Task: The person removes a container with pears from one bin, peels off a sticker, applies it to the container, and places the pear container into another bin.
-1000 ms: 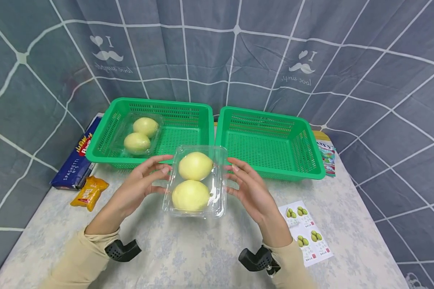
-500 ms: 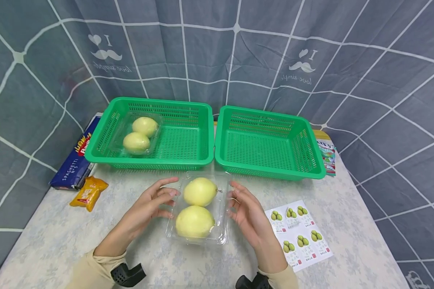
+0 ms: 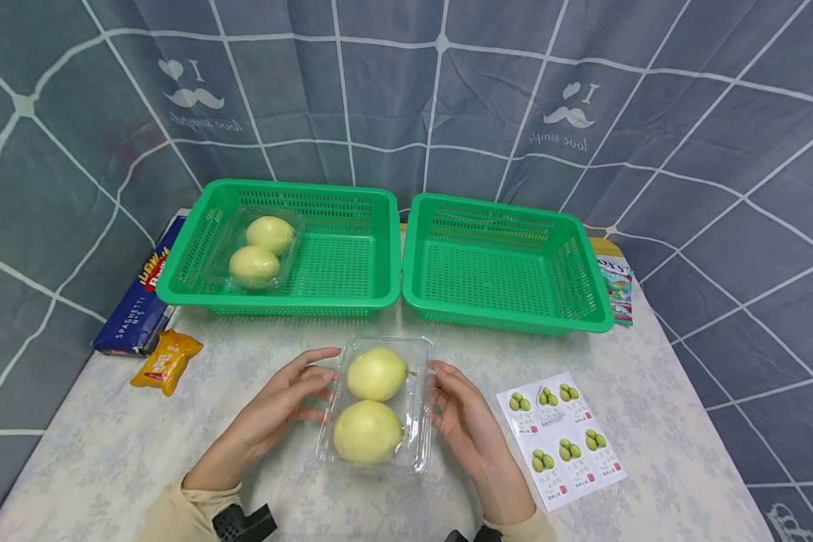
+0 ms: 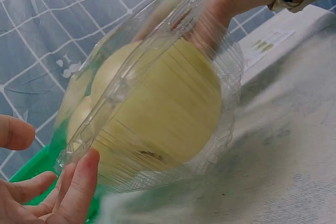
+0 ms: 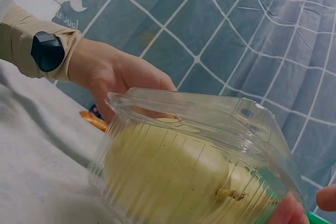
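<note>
A clear plastic clamshell box (image 3: 377, 403) with two yellow pears lies on the table before me. My left hand (image 3: 296, 389) touches its left side with relaxed fingers, and my right hand (image 3: 455, 408) touches its right side the same way. In the left wrist view the box (image 4: 157, 98) fills the frame, with my left fingers (image 4: 73, 190) at its near edge. The right wrist view shows the box (image 5: 194, 161), a pear stem inside it and my right fingertip (image 5: 287, 214) against it.
Two green baskets stand side by side at the back. The left basket (image 3: 352, 297) holds another clamshell of pears (image 3: 257, 248); nothing lies in the right basket (image 3: 508, 320). A sticker sheet (image 3: 558, 436) lies right of my hands. A spaghetti box (image 3: 138, 293) and a yellow packet (image 3: 165, 360) lie left.
The box came down from in front of the baskets and toward me, and now rests on the table. Both hands stayed at its sides.
</note>
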A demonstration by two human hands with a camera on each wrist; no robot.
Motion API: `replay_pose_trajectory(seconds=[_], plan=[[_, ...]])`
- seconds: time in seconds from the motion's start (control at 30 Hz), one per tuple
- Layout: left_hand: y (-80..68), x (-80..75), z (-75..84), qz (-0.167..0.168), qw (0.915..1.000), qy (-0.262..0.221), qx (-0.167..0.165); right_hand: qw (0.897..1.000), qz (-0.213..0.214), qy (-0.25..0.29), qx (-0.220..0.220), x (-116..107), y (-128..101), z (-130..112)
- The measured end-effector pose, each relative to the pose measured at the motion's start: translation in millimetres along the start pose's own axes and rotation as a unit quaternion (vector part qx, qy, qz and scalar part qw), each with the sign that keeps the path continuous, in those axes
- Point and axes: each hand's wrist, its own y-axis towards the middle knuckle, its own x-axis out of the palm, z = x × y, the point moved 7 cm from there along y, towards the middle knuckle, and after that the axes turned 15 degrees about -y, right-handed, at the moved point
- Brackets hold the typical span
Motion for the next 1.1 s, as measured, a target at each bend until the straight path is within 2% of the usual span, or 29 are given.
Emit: replay_pose_trajectory(seconds=[0.2, 0.9, 1.1], plan=[[0.4, 1.7, 3.3, -0.006, 1.0, 0.001, 0.005, 1.0, 0.001, 0.006, -0.002, 0.5, 0.1, -0.3], [6.1, 0.2, 3.4, 0.008, 0.9999, 0.014, 0.001, 1.0, 0.01, 0.016, 0.0, -1.6, 7.2, 0.9], [6.7, -3.1, 4.5, 0.025, 0.9996, 0.012, 0.005, 1.0, 0.012, -0.016, -0.01, -2.0, 8.6, -1.0]])
